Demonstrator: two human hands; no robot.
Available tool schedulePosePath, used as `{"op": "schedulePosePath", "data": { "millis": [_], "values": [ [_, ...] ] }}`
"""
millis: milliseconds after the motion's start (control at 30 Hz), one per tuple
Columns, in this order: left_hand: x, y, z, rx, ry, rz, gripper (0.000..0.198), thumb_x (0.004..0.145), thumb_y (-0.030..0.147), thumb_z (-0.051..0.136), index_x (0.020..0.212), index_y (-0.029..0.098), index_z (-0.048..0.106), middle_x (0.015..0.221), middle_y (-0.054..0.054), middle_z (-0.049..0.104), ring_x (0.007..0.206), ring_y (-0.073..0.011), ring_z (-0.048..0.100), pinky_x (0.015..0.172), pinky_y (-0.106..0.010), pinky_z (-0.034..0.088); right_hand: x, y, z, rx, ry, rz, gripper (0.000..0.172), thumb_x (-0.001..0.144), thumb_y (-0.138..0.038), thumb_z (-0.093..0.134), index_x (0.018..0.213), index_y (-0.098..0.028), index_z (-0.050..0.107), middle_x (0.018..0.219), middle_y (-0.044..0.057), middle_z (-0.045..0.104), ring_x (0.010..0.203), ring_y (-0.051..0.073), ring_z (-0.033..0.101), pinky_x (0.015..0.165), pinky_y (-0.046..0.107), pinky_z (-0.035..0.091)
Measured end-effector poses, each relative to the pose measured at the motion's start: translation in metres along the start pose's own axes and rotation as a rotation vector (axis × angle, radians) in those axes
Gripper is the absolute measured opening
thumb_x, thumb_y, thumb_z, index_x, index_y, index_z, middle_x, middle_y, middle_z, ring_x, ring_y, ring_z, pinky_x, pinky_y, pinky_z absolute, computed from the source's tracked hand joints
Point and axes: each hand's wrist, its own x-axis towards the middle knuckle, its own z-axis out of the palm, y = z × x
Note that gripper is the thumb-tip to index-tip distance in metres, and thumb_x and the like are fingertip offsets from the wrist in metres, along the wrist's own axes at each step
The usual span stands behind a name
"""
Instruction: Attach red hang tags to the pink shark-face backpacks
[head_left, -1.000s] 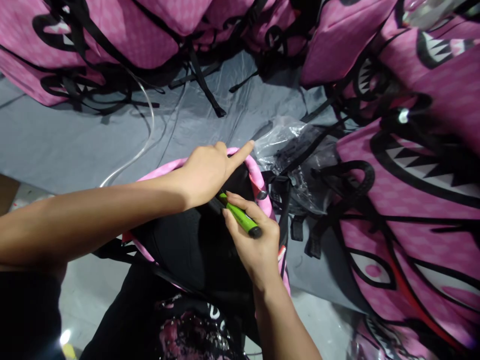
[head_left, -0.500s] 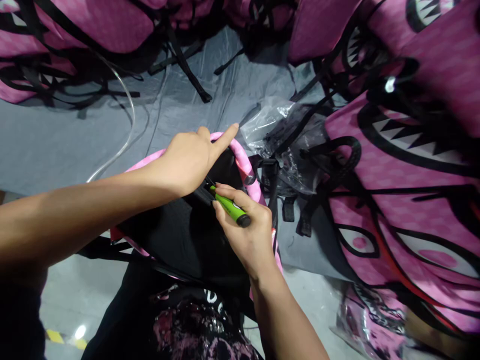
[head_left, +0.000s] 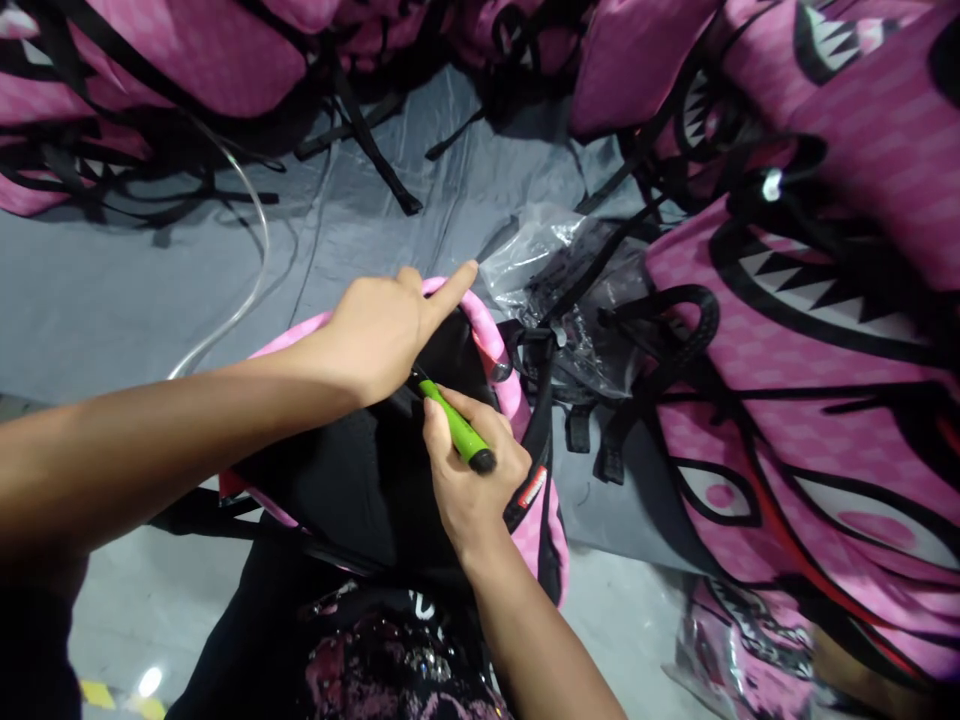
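An open backpack [head_left: 352, 480] with a black inside and a pink rim lies at the table's front edge, against my body. My left hand [head_left: 386, 335] reaches over it, bent down into the opening at the far rim. Its index finger is stretched out across the pink edge; the other fingers are curled on the bag and mostly hidden. My right hand [head_left: 484, 470] is closed around a slim green-handled tool [head_left: 455, 422] with a black butt end. The tool's dark tip points into the bag, close beneath my left palm; its exact kind is unclear.
Pink backpacks with printed teeth and eyes [head_left: 817, 300] are piled on the right, and more [head_left: 217, 50] line the back. A crumpled clear plastic bag [head_left: 540, 250] lies beyond the rim. A clear tube [head_left: 262, 235] curves across the grey table cover [head_left: 90, 300].
My right hand has turned and shifted slightly left and down with the green-handled tool. More of the bag's right side, with a red label, now shows. My left hand stays at the rim.
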Motion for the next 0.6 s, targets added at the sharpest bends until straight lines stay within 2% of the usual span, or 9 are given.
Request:
{"op": "schedulePosePath", "data": {
  "millis": [400, 600],
  "values": [
    [-0.0037, 0.001, 0.0, 0.049, 0.062, 0.009, 0.085, 0.092, 0.021, 0.051, 0.155, 0.029, -0.005, 0.115, -0.014, 0.056, 0.082, -0.0188, 0.063, 0.072, -0.027, 0.045, 0.0012, -0.0019, -0.0054, 0.016, -0.085, 0.03, 0.012, 0.086, -0.024, 0.067, 0.097, -0.02, 0.07, 0.095, 0.003, 0.075, 0.083, 0.018, 0.072, 0.08, 0.033, 0.056],
    [-0.0046, 0.0003, 0.0012, 0.069, 0.091, 0.015, 0.081, 0.092, 0.016, 0.047, 0.155, 0.027, -0.002, 0.112, -0.013, 0.057, 0.081, -0.0182, 0.064, 0.07, -0.025, 0.044, 0.0039, -0.0023, -0.0087, 0.04, -0.144, 0.017, 0.015, 0.086, -0.022, 0.066, 0.101, -0.021, 0.069, 0.101, 0.003, 0.075, 0.088, 0.018, 0.071, 0.083, 0.034, 0.056]
  ]
}}
